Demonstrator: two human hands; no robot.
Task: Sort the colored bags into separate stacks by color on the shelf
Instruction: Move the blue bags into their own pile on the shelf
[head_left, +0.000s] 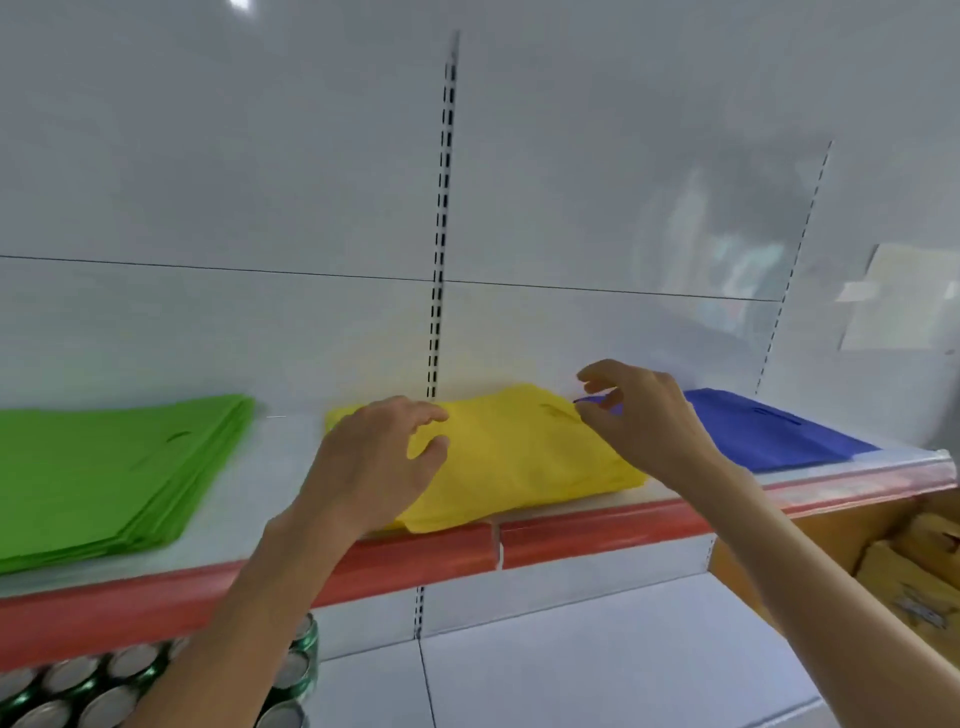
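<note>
Shelf (597, 530), red front strip, carried three bag stacks, sorted by colour. Green stack (104, 467) at L end. Yellow stack (519, 457) at centre, front corner overhanging the strip. Blue stack (769, 431) at R, just beside the yellow; green well apart from the yellow.

Left hand (374, 457) was over the L part of the yellow stack, fingers loosely curved, thumb apart, gripping nothing; contact w/ the bags could not be confirmed. Right hand (644, 415) was raised above the yellow/blue boundary, fingers loosely bent & spread, nothing held.

Lower level: cans (78, 675) at L, cardboard box (810, 530) w/ yellowish packets (914, 571) at R.
</note>
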